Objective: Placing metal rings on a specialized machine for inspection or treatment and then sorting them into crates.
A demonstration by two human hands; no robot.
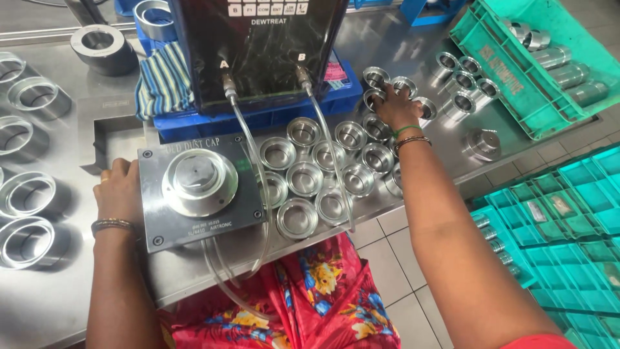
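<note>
Among the far metal cups [376,79], the right hand [395,106] closes fingers on one (picking up, apparently); the left hand [117,190] rests open against the fixture plate [200,190], so lifting it clear calls for care.

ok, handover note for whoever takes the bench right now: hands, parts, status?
Left hand: resting on the left edge of the grey fixture plate, holding nothing.
Right hand: reaching out, fingers on the far metal cups; grip not clear.
Cups stand open side up in rows right of the plate.
The fixture's round seat has no cup on it.
More parts lie in the green crate.
</note>
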